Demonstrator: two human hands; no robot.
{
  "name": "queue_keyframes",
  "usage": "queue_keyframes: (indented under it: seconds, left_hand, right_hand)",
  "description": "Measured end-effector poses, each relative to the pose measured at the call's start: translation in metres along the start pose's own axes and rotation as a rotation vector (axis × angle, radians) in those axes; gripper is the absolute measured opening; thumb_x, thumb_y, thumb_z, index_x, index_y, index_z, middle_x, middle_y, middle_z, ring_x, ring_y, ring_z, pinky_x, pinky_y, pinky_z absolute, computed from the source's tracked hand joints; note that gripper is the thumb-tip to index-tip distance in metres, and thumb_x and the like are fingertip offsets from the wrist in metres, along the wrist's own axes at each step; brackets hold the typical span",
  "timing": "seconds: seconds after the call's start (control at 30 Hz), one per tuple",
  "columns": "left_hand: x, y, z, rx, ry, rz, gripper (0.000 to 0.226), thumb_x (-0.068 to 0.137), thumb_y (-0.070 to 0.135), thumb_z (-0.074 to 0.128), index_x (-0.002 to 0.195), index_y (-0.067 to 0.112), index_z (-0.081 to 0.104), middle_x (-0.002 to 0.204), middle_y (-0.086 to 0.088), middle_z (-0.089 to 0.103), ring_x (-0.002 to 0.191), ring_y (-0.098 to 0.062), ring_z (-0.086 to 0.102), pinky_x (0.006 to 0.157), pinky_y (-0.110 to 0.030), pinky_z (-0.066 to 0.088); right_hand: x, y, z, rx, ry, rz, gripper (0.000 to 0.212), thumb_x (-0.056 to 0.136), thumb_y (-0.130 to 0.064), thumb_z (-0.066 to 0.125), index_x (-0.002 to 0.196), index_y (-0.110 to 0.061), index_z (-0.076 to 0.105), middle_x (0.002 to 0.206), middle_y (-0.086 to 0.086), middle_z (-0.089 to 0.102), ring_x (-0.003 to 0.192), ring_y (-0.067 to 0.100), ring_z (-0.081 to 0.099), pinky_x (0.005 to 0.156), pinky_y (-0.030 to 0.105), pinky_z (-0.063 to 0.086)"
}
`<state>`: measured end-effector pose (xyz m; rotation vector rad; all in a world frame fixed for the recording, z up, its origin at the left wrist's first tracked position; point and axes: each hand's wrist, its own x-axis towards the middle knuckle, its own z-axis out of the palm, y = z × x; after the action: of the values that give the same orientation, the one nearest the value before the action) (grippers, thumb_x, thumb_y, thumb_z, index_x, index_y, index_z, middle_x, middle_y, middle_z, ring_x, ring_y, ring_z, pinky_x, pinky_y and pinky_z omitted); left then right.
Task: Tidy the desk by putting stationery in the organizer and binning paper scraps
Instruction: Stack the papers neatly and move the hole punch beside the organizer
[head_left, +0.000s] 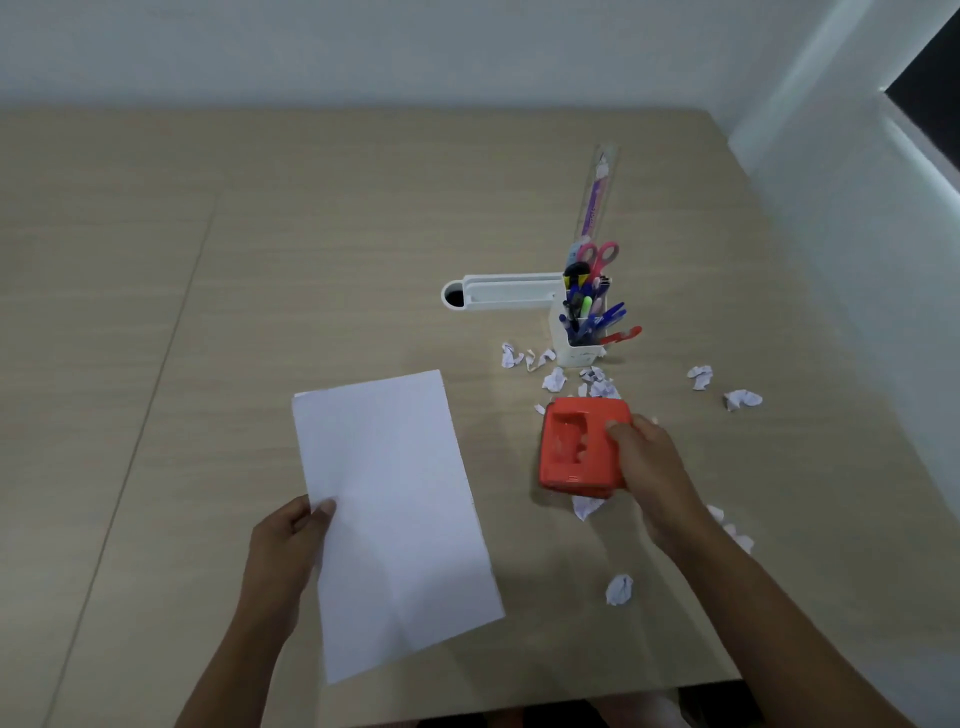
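The right hand (641, 457) grips the red bin (579, 447) by its right rim — scraps (597, 387) lie just beyond it — while the left hand (291, 540) pinches a paper sheet (395, 514).

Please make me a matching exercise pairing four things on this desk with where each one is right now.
Things:
1. white sheet of paper
2. orange bin
3. pink-handled scissors
4. transparent ruler

Places:
A. gripped by the right hand
B. standing in the white organizer, handles up
C. held at its edge by the left hand
D. rising tallest out of the organizer

Pairs: 1-C, 2-A, 3-B, 4-D
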<state>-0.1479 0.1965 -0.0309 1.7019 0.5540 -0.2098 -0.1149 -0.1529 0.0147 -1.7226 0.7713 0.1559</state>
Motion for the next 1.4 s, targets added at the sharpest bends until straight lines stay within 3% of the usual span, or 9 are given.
queue_keyframes:
  seconds: [0.17,0.3,0.5,0.6,0.8,0.87,1.1,1.27,1.4]
  left_hand:
    - [0.01,-0.006,-0.011,0.006,0.002,-0.007,0.015,0.098,0.009,0.06,0.088,0.005,0.071,0.055,0.014,0.065,0.044,0.003,0.052,0.044,-0.01,0.041]
    - [0.019,-0.018,-0.015,0.032,0.002,-0.068,0.013,0.096,0.015,0.064,0.093,0.012,0.076,0.078,0.004,0.078,0.071,-0.016,0.07,0.067,-0.028,0.054]
    - [0.028,-0.03,-0.021,0.053,0.015,-0.123,0.013,0.096,0.015,0.064,0.093,0.017,0.076,0.086,0.001,0.079,0.079,-0.022,0.074,0.075,-0.036,0.058]
    - [0.029,-0.03,-0.024,0.058,0.013,-0.12,0.013,0.096,0.016,0.064,0.093,0.019,0.076,0.084,0.004,0.079,0.078,-0.02,0.073,0.071,-0.032,0.056]
    - [0.038,-0.034,-0.025,0.058,0.027,-0.143,0.013,0.096,0.018,0.065,0.1,0.014,0.076,0.085,0.004,0.079,0.078,-0.018,0.073,0.071,-0.032,0.056]
    - [0.039,-0.035,-0.019,0.07,0.013,-0.139,0.013,0.096,0.015,0.064,0.096,0.013,0.076,0.079,0.007,0.078,0.07,-0.011,0.072,0.065,-0.027,0.054]
    - [0.049,-0.04,-0.01,0.088,-0.021,-0.144,0.015,0.097,0.015,0.062,0.097,0.013,0.076,0.084,0.001,0.079,0.069,-0.013,0.072,0.066,-0.028,0.055]
    - [0.05,-0.046,0.001,0.103,-0.037,-0.164,0.015,0.097,0.015,0.062,0.094,0.011,0.077,0.082,-0.001,0.078,0.073,-0.021,0.072,0.067,-0.029,0.054]
    - [0.044,-0.05,0.013,0.112,-0.043,-0.182,0.016,0.097,0.016,0.062,0.089,0.018,0.076,0.081,0.0,0.079,0.075,-0.022,0.074,0.071,-0.033,0.056]
  right_hand:
    - [-0.015,0.025,0.05,0.013,-0.215,0.041,0.022,0.104,-0.029,0.048,0.109,-0.019,0.067,0.098,0.003,0.078,0.09,0.022,0.075,0.086,0.044,0.06]
    - [-0.02,0.035,0.075,0.046,-0.279,0.082,0.025,0.105,-0.027,0.047,0.106,-0.013,0.068,0.094,0.003,0.078,0.08,0.017,0.075,0.071,0.031,0.059]
    - [-0.02,0.047,0.09,-0.005,-0.286,0.093,0.027,0.105,-0.027,0.047,0.105,-0.01,0.068,0.094,0.005,0.078,0.081,0.019,0.075,0.07,0.031,0.059]
    - [-0.019,0.053,0.095,-0.008,-0.287,0.104,0.028,0.105,-0.025,0.047,0.105,-0.008,0.068,0.098,0.01,0.077,0.081,0.021,0.073,0.071,0.034,0.06]
    - [-0.015,0.067,0.099,-0.054,-0.287,0.122,0.025,0.105,-0.026,0.046,0.111,-0.012,0.066,0.101,0.011,0.074,0.079,0.019,0.07,0.061,0.024,0.055]
    - [-0.016,0.071,0.101,-0.058,-0.304,0.116,0.024,0.104,-0.027,0.046,0.113,-0.016,0.065,0.101,0.008,0.074,0.08,0.017,0.069,0.065,0.026,0.056]
    - [-0.012,0.081,0.104,-0.07,-0.288,0.088,0.023,0.103,-0.028,0.046,0.108,-0.022,0.067,0.099,0.005,0.075,0.089,0.021,0.07,0.08,0.038,0.056]
    - [-0.008,0.087,0.107,-0.116,-0.305,0.079,0.03,0.104,-0.032,0.046,0.127,-0.018,0.059,0.112,0.004,0.071,0.099,0.021,0.07,0.083,0.035,0.059]
    - [-0.011,0.082,0.109,-0.265,-0.218,-0.036,0.031,0.1,-0.034,0.052,0.126,-0.017,0.055,0.111,-0.002,0.065,0.096,0.014,0.064,0.069,0.02,0.049]
